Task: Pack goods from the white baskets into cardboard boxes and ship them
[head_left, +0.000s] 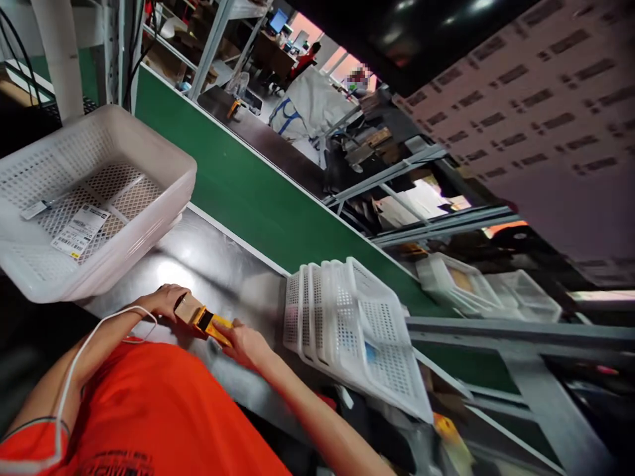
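Tool [217, 328] first: it's yellow with a dark section, out over the metal table [248, 277], just in front of the red shirt [178, 410]. Long axis runs on a slant across the view, handle end down to the right, dark end aimed up and left at the other hand. Right hand [247, 342] has its fingers wrapped tight around the handle end.

Right at the dark end sits a brown piece [189, 309], lined up roughly along the same slant. Looks like the two meet, but I can't tell if they're joined. Left hand [170, 301] is on the piece's far end, fingers bent against it; can't tell if they're really clamped, since the grip is partly hidden. White cable [102, 322] loops around near that wrist and runs up the arm.

Further out, there's a big white basket [159, 149] to the left, with a printed label [82, 228] lying flat on its mesh floor. Over on the right, nested white crates [317, 317] stand tipped in view, something blue inside the front one. Behind all that, a green panel [238, 172] borders the table, with shelving beyond.
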{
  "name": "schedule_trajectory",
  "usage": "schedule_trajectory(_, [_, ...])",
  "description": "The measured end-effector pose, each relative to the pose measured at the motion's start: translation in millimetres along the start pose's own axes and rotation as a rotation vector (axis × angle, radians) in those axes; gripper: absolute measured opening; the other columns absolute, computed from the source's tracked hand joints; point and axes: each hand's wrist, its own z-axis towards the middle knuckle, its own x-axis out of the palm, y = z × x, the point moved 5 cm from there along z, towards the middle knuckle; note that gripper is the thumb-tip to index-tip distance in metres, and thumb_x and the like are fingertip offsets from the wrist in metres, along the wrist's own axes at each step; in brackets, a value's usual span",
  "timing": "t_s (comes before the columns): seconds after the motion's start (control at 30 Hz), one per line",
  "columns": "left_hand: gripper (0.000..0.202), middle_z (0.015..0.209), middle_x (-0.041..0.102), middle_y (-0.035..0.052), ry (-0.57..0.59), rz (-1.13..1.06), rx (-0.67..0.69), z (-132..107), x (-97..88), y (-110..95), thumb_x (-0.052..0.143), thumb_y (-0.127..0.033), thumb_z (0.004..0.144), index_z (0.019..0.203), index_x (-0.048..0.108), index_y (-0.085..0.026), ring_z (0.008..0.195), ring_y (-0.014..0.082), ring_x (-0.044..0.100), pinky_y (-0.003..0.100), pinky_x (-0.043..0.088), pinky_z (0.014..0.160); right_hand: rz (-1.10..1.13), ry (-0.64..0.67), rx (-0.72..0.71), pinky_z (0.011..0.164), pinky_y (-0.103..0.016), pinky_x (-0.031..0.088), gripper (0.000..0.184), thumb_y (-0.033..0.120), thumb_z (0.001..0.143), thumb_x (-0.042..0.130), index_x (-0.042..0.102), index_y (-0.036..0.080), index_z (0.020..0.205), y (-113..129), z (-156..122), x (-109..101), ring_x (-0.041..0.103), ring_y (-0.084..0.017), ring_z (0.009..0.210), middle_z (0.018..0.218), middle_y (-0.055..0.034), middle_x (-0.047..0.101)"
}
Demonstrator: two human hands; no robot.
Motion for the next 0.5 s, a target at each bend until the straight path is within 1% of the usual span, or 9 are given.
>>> schedule_trajectory(0.03, [0.083, 0.134, 0.077, 0.0043, 0.067, 0.015, 0.040, 0.4, 2.2, -2.0, 0.094, -0.003, 0.044, 0.122, 0.074, -0.023, 0.127, 0.0287, 0.064, 0.026, 0.043, 0.109, 0.017, -0.004, 0.009, 0.080, -0.031, 0.053, 0.063, 0.040, 0.100, 0.066, 0.054, 0.038, 0.161, -5.2, -3.8, 6.8, 0.075, -0.027, 0.096, 0.124, -0.0130, 0.072])
schedule_trajectory(0.07, [0.087, 0.141, 0.074, 0.0055, 0.099, 0.024, 0.033, 1.8, 3.5, -2.5, 0.094, -0.003, 0.047, 0.130, 0.072, -0.022, 0.131, 0.0285, 0.063, 0.026, 0.043, 0.110, 0.034, -0.009, 0.015, 0.081, -0.031, 0.053, 0.062, 0.039, 0.099, 0.066, 0.055, 0.038, 0.160, -8.7, -6.5, 12.3, 0.075, -0.027, 0.097, 0.125, -0.0129, 0.072])
schedule_trajectory(0.1, [0.086, 0.146, 0.073, 0.0064, 0.090, 0.025, -0.018, 4.4, 4.0, -2.3, 0.093, -0.004, 0.053, 0.134, 0.071, -0.021, 0.132, 0.0273, 0.063, 0.025, 0.044, 0.109, 0.051, -0.016, 0.017, 0.082, -0.032, 0.053, 0.062, 0.037, 0.099, 0.067, 0.056, 0.037, 0.160, -10.5, -8.0, 16.3, 0.075, -0.027, 0.098, 0.126, -0.0131, 0.071])
schedule_trajectory(0.13, [0.078, 0.148, 0.072, 0.0074, 0.067, 0.029, -0.085, 8.0, 5.5, -2.6, 0.092, -0.009, 0.062, 0.136, 0.070, -0.020, 0.132, 0.0259, 0.064, 0.024, 0.046, 0.107, 0.066, -0.023, 0.020, 0.083, -0.032, 0.054, 0.063, 0.035, 0.098, 0.067, 0.056, 0.037, 0.160, -11.0, -8.4, 18.7, 0.074, -0.027, 0.099, 0.127, -0.0134, 0.071])
schedule_trajectory(0.2, [0.055, 0.148, 0.071, 0.0124, -0.007, 0.069, -0.226, 16.9, 12.4, -6.8, 0.081, -0.026, 0.086, 0.139, 0.068, -0.016, 0.132, 0.0260, 0.067, 0.026, 0.050, 0.102, 0.090, -0.036, 0.034, 0.084, -0.033, 0.054, 0.064, 0.031, 0.098, 0.067, 0.056, 0.036, 0.161, -9.4, -7.0, 19.8, 0.074, -0.028, 0.100, 0.127, -0.0143, 0.071])
schedule_trajectory(0.23, [0.048, 0.148, 0.071, 0.0166, -0.052, 0.112, -0.281, 21.5, 17.7, -10.9, 0.071, -0.035, 0.097, 0.139, 0.067, -0.013, 0.133, 0.0282, 0.067, 0.029, 0.051, 0.102, 0.102, -0.041, 0.040, 0.085, -0.034, 0.054, 0.064, 0.029, 0.098, 0.066, 0.055, 0.036, 0.161, -8.4, -6.1, 19.6, 0.074, -0.028, 0.100, 0.127, -0.0147, 0.071])
schedule_trajectory(0.27, [0.049, 0.147, 0.070, 0.0210, -0.093, 0.162, -0.323, 25.6, 23.8, -15.8, 0.059, -0.042, 0.104, 0.141, 0.066, -0.011, 0.134, 0.0311, 0.066, 0.033, 0.051, 0.103, 0.115, -0.046, 0.043, 0.086, -0.034, 0.055, 0.065, 0.028, 0.098, 0.066, 0.055, 0.036, 0.161, -8.0, -5.6, 19.6, 0.074, -0.029, 0.101, 0.127, -0.0149, 0.070])
schedule_trajectory(0.37, [0.053, 0.142, 0.069, 0.0270, -0.188, 0.311, -0.419, 32.0, 38.9, -29.1, 0.037, -0.046, 0.112, 0.138, 0.067, -0.010, 0.136, 0.0367, 0.065, 0.042, 0.050, 0.107, 0.178, -0.059, 0.034, 0.087, -0.035, 0.055, 0.069, 0.028, 0.097, 0.067, 0.052, 0.036, 0.164, -14.4, -11.9, 26.9, 0.074, -0.029, 0.103, 0.130, -0.0153, 0.069])
schedule_trajectory(0.5, [0.053, 0.133, 0.071, 0.0255, -0.219, 0.423, -0.464, 31.3, 40.8, -38.9, 0.034, -0.047, 0.113, 0.128, 0.072, -0.013, 0.130, 0.0385, 0.067, 0.044, 0.052, 0.103, 0.293, -0.060, 0.047, 0.087, -0.034, 0.055, 0.073, 0.028, 0.094, 0.070, 0.051, 0.036, 0.164, -45.3, -42.8, 62.1, 0.075, -0.027, 0.099, 0.129, -0.0134, 0.069])
